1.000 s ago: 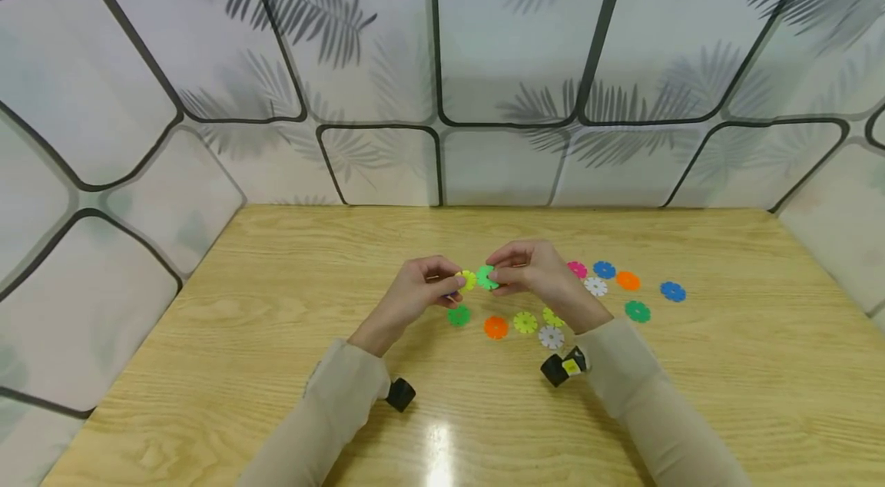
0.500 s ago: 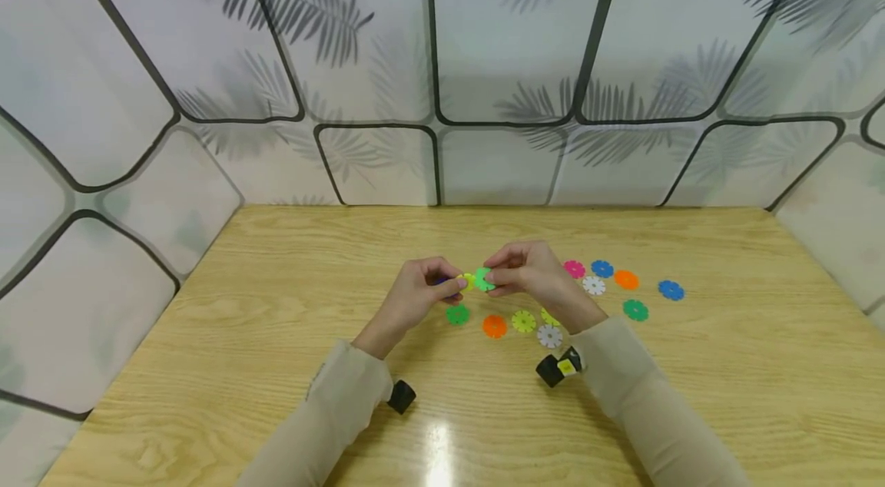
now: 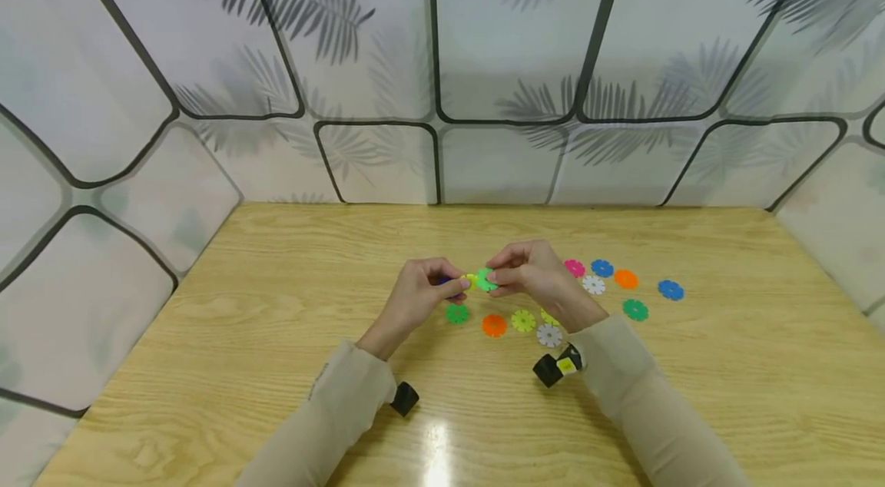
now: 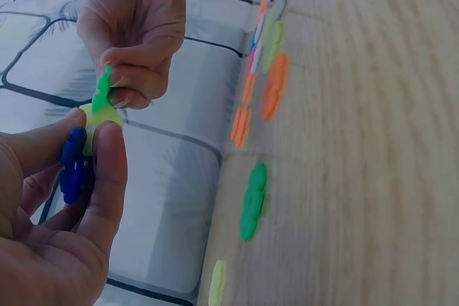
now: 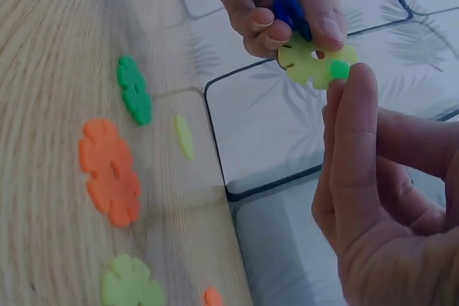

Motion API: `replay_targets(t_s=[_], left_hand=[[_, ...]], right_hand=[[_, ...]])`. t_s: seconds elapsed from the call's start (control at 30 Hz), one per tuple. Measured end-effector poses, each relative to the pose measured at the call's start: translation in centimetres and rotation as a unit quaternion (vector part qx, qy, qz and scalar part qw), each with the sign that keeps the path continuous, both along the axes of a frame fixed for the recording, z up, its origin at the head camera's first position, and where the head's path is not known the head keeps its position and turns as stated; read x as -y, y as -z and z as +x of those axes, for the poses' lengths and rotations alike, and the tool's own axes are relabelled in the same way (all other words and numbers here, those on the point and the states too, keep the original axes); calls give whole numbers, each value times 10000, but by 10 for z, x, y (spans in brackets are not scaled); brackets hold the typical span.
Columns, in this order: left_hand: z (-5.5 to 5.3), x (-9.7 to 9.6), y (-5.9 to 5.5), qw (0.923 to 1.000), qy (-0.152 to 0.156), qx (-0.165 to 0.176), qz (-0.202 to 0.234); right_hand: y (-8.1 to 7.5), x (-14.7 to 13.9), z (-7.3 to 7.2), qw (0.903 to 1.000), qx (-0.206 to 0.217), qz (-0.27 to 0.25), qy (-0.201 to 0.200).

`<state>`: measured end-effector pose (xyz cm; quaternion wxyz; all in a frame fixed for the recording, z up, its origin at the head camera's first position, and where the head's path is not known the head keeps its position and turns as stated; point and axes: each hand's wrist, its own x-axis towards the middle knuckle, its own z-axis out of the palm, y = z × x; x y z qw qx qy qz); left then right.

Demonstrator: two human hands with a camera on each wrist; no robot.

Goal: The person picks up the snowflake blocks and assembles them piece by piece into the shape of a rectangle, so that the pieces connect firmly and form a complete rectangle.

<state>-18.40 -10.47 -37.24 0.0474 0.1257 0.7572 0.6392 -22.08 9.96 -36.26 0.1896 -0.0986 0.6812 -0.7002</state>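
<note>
My left hand (image 3: 415, 295) pinches a yellow snowflake disc (image 5: 301, 62) between thumb and fingers, with a dark blue snowflake disc (image 4: 72, 166) joined to it at an angle beside the fingers. From the other side, my right hand (image 3: 542, 279) holds a bright green snowflake disc (image 4: 102, 94) by thumb and fingertips. The green disc's edge meets the yellow disc's rim, the two standing crosswise to each other in the left wrist view. Fingers cover part of all three discs. Both hands are raised over the table, close together.
On the wooden table (image 3: 276, 333) lie a green disc (image 3: 457, 314), an orange disc (image 3: 494, 326), a yellow disc (image 3: 523, 320) and a pale grey disc (image 3: 549, 335) below the hands. Several more, including a pink disc (image 3: 574, 268), are at right. A patterned wall (image 3: 387, 164) stands behind.
Both hands stay nearly in place, still holding the discs together. The yellow disc has tilted and looks narrower in the head view, while more of the blue disc shows.
</note>
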Motion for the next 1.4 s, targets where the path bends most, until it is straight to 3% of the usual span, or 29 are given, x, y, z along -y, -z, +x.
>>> replay_targets(t_s=[0.23, 0.53, 0.67, 0.93, 1.4], left_hand=[[1, 2, 1, 9999, -96, -32, -50], [-4, 5, 2, 9986, 420, 247, -184], [-5, 7, 1, 9989, 318, 277, -225], [-5, 18, -2, 9979, -13, 603, 230], [-5, 23, -7, 9979, 9, 574, 297]], right_hand=[[0, 5, 1, 9999, -43, 112, 82], [6, 1, -1, 9986, -238, 248, -396], [3, -1, -5, 9963, -396, 508, -577], [-7, -23, -19, 9854, -717, 1427, -598], [-4, -43, -38, 9772, -772, 1896, -561]])
